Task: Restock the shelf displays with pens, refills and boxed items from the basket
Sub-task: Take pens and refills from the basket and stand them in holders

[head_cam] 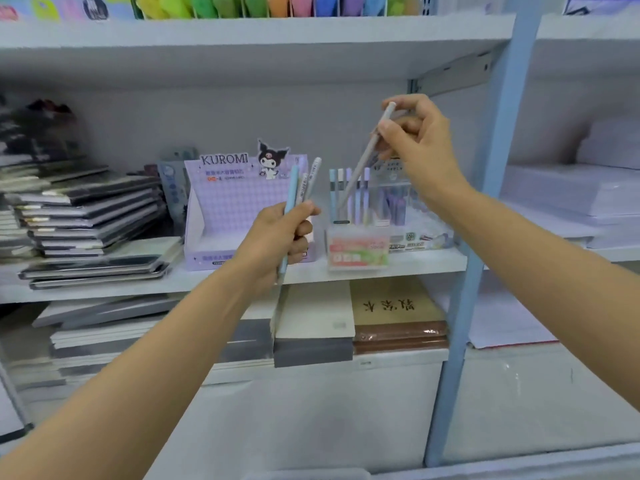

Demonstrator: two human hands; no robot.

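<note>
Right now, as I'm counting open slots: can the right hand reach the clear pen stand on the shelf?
Probably yes: the right hand hovers just above the clear pen stand, its grey pen angled down into it, with nothing between.

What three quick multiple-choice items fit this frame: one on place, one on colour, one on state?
1. Where does the clear pen stand sit relative to the Kuromi box?
A. To its right, on the middle shelf
B. Stacked on top of it
C. Behind it

2. What colour is the Kuromi box?
A. Red
B. Lilac
C. Black

3. What is the right hand doing?
A. Hanging empty
B. Pressing flat on a book
C. Pinching one pale pen

Answers:
1 A: the two stand side by side on that shelf.
2 B: its chequered panel is pale purple.
3 C: the fingers curl round the tilted pen, whose lower end is down among the stand's pens.
</note>
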